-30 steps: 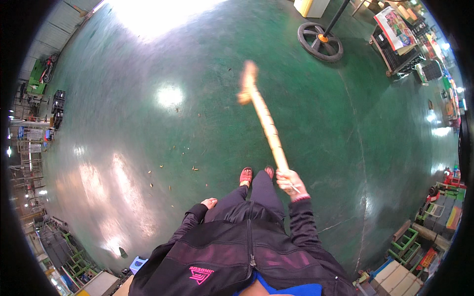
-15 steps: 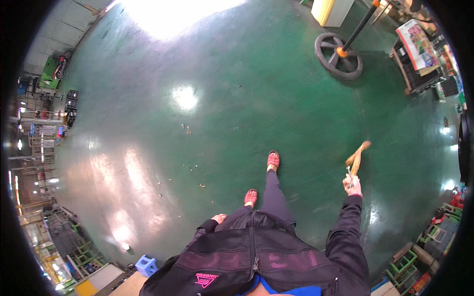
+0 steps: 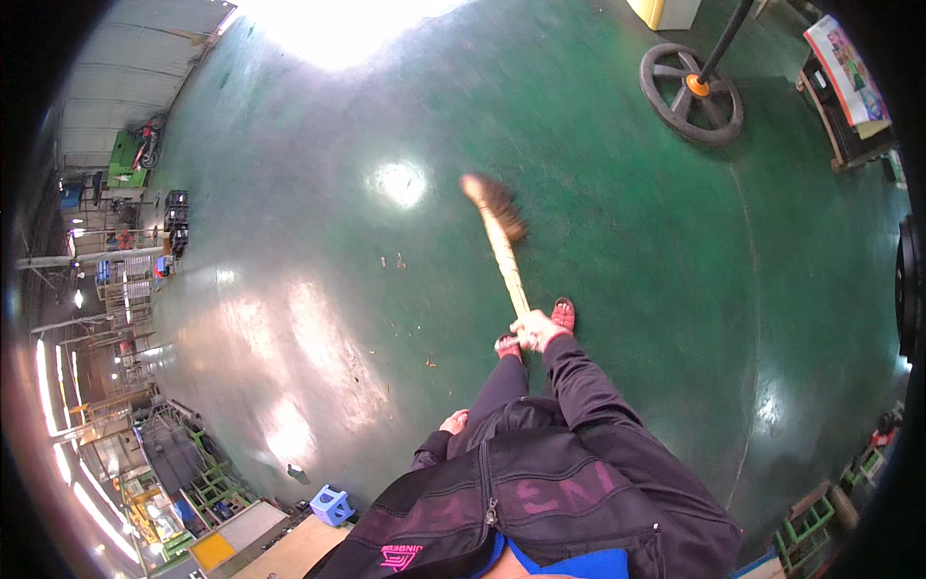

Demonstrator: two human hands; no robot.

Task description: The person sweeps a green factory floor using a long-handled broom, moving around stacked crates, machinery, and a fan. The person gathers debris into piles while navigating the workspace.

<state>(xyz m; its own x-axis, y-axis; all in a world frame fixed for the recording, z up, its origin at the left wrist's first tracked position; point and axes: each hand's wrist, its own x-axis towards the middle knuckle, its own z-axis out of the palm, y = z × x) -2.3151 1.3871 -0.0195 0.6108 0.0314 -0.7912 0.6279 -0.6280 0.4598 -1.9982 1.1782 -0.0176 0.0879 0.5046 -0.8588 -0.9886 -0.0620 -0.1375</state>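
In front of my feet, my right hand (image 3: 540,331) is closed around the lower end of a short broom's pale, wrapped handle (image 3: 503,259). Dark brown bristles (image 3: 503,208) fan out at the broom's far end and are blurred by motion; whether they touch the floor I cannot tell. My left hand (image 3: 454,422) hangs beside my left thigh, apart from the broom. Its fingers are too small and partly hidden to read. Scattered small light-brown bits (image 3: 400,261) lie on the floor left of the broom.
The green floor (image 3: 617,222) is glossy with bright reflections. At the far right stands a spoked black wheel (image 3: 692,94) on a pole, near a dark cart (image 3: 837,116). A blue plastic stool (image 3: 332,505) sits close by at lower left, beside a wooden board (image 3: 299,550).
My right hand has swung the broom from the right side across to the front of my feet. My left foot has drawn nearer the right one, and the view has shifted.
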